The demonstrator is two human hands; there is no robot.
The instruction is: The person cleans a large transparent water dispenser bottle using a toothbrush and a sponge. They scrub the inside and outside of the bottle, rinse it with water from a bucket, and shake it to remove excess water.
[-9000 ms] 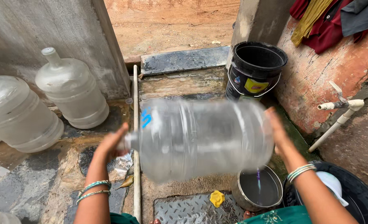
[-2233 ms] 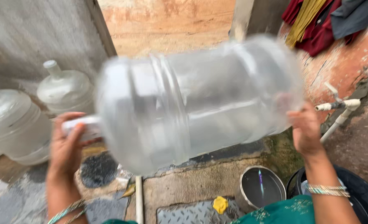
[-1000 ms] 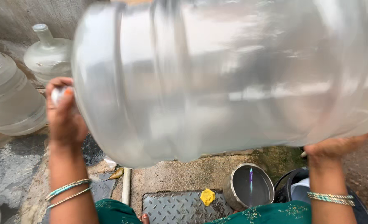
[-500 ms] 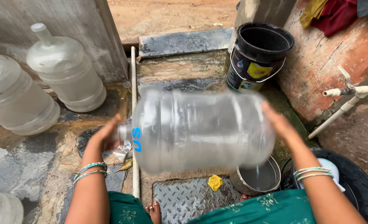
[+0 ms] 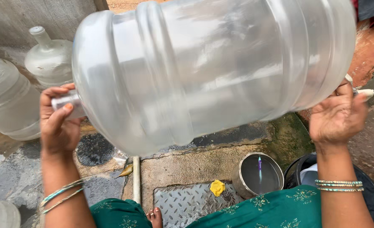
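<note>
I have the big clear plastic water jug [image 5: 212, 71] lying on its side in the air in front of my chest, well above the wet concrete floor [image 5: 187, 164]. It fills most of my view, neck pointing to my left, and a little water seems to lie along its lower wall, which is likely why I carry it level from both ends.

Two more clear jugs of the same kind [image 5: 9, 101] stand by the grey wall at my far left, out of the way.

My right hand [image 5: 338, 116] is spread wide, palm up, under the jug's flat base, taking the weight there. My left hand [image 5: 60, 122] is curled tight around the narrow neck, thumb over it, which steadies the mouth end.

Below, near my green skirt, a round steel pot [image 5: 258, 174] holds water, and a small yellow scrap [image 5: 217, 187] lies on the ridged metal drain cover [image 5: 182, 202].
</note>
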